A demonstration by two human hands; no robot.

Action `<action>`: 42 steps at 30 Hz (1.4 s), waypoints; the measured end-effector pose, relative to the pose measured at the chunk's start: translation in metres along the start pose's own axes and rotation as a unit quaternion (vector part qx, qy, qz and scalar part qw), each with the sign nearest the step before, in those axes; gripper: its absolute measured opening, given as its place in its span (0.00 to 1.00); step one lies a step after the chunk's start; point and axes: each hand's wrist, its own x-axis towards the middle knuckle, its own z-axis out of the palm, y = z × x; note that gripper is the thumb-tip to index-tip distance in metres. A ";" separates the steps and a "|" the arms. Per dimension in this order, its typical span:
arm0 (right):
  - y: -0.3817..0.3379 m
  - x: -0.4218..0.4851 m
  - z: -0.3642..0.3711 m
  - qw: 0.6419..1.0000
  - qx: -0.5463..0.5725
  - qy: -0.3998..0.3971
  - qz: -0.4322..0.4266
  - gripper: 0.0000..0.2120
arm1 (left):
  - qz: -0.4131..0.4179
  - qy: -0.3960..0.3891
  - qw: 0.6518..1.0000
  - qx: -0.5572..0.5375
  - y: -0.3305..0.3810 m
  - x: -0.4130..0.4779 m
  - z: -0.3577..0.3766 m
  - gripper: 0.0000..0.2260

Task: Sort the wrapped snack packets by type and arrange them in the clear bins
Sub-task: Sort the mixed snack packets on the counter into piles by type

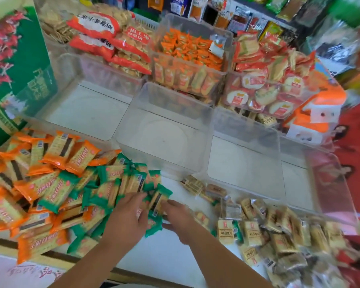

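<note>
The gathering step looks to be in hand. The green-wrapped packets (112, 188) are heaped on the white surface (160, 256) between the orange-wrapped packets (40, 163) and the tan packets (268, 231); at their near edge the left hand (127, 219) curls round a few and the right hand (178, 217) pinches one beside it, though blur hides the exact finger contact. Next, I judge, the bunch needs squaring between both hands and lifting into the bare clear bin (160, 161) just behind.
</note>
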 end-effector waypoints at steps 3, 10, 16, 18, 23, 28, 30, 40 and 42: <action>-0.001 0.003 0.006 0.999 -0.008 -0.028 -0.031 0.11 | -0.026 -0.039 0.999 -0.006 -0.010 -0.009 0.005 0.20; 0.027 -0.019 -0.050 0.982 -0.088 0.102 -0.134 0.08 | 0.052 -0.040 0.997 0.034 0.021 0.013 0.016 0.14; 0.041 -0.049 -0.122 0.907 -0.168 0.287 -0.260 0.08 | 0.140 -0.196 0.961 0.135 0.086 0.085 0.079 0.27; 0.046 -0.040 -0.146 0.801 -0.299 0.385 -0.348 0.07 | 0.134 -0.249 0.936 0.208 0.089 0.099 0.096 0.35; 0.074 -0.015 -0.189 0.848 -0.366 0.269 -0.273 0.26 | 0.147 -0.216 0.923 0.281 0.061 0.083 0.110 0.36; 0.090 -0.015 -0.201 0.827 -0.397 0.288 -0.275 0.26 | 0.220 -0.165 0.906 0.321 0.046 0.064 0.107 0.14; 0.097 -0.016 -0.201 0.801 -0.403 0.324 -0.302 0.23 | 0.242 -0.147 0.923 0.262 0.052 0.066 0.108 0.10; 0.130 -0.037 -0.202 0.830 -0.410 0.253 -0.281 0.25 | 0.251 -0.207 0.928 0.180 0.094 0.096 0.151 0.22; 0.132 -0.037 -0.203 0.836 -0.415 0.245 -0.261 0.28 | 0.286 -0.190 0.923 0.176 0.085 0.089 0.152 0.12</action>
